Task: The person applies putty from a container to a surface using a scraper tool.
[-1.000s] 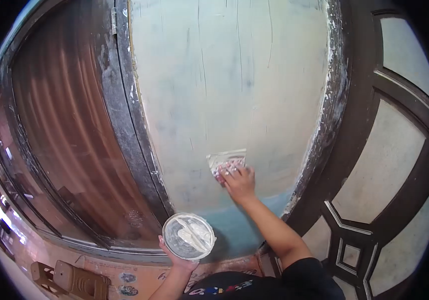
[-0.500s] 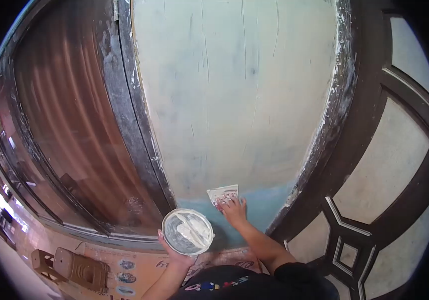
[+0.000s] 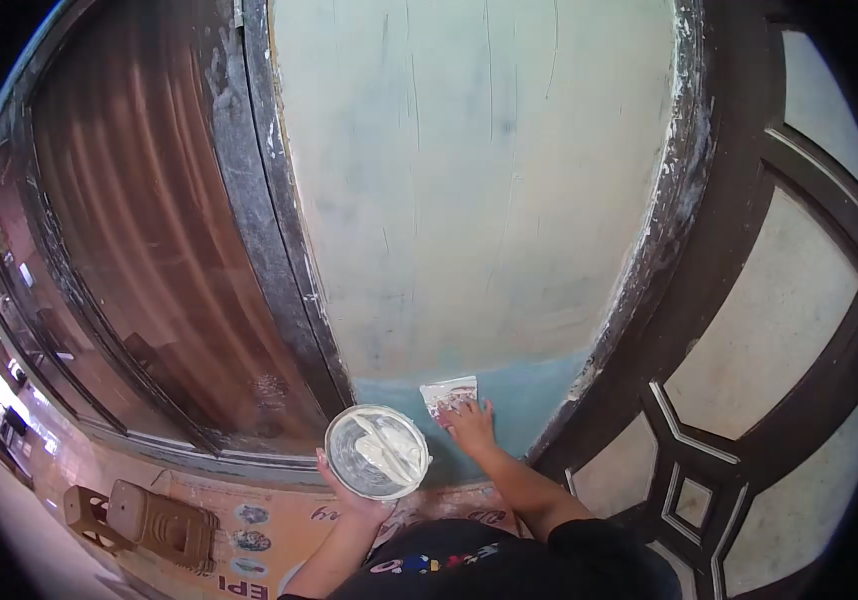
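My left hand grips a round tub from below and its left side. White putty lies in the tub, with a ridge running across the middle. In my right hand is a wide putty knife, its blade pointing up and smeared with white. The blade is at the wall panel, over the blue-green band near the bottom; whether its edge touches is hard to tell. Above that band the wall has a pale coating with thin vertical lines.
Dark frames with white smears border the panel, a curtained window on the left and a panelled door on the right. Brown plastic stools stand at lower left beside a printed banner on the floor.
The putty knife and my right hand have shifted slightly down the wall. The tub has tipped and risen a little. The view has moved slightly.
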Demonstrator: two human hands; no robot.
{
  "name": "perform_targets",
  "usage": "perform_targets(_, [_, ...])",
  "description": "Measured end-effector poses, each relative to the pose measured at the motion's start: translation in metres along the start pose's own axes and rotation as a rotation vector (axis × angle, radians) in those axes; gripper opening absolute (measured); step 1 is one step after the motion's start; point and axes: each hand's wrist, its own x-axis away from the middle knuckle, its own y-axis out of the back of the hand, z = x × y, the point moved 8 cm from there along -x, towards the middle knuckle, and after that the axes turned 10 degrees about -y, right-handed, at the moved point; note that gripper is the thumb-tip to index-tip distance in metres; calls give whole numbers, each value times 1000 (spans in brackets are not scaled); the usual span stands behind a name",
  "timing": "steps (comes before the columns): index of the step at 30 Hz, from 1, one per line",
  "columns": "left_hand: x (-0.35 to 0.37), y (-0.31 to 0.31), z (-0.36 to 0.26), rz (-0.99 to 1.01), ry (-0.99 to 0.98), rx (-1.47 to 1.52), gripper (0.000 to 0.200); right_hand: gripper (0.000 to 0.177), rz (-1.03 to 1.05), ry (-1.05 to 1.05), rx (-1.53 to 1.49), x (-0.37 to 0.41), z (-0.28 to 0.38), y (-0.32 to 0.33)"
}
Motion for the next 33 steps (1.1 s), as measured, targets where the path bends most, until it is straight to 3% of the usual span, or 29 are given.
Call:
perform_targets(8, [-6, 13, 8, 8, 17, 102, 87, 39, 59, -74, -144, -14, -4, 34])
perform_targets(10, [-4, 4, 5, -15, 17, 45, 87, 33, 18, -290, -642, -27, -27, 45])
perform_targets(12, [-5, 2, 7, -17, 22, 59, 86, 30, -47, -311, -723, -41, -33, 61])
perform_targets(14, [-4, -9, 5, -10, 16, 19, 85, 26, 119, -565, -1450, -54, -42, 53])
perform_targets(18, [-9, -20, 9, 7, 18, -25, 83, 26, 119, -588, -1698, -80, -40, 98])
perform_targets(21, [-16, -14, 17, -55, 56, 88, 84, 26, 67, -489, -1708, -102, -41, 146])
perform_targets(24, [-24, -26, 18, 20, 49, 112, 84, 28, -51, -374, -1657, -141, -50, 219])
perform_targets(28, [-33, -23, 20, 24, 52, 126, 85, 27, -431, -143, -1122, -188, -46, 384])
perform_targets(30, [-35, -27, 18, 49, 39, 112, 85, 29, -605, 35, -1122, -217, -45, 446])
perform_targets(33, [-43, -28, 12, 63, -12, 90, 86, 31, -950, 210, -571, -242, -19, 552])
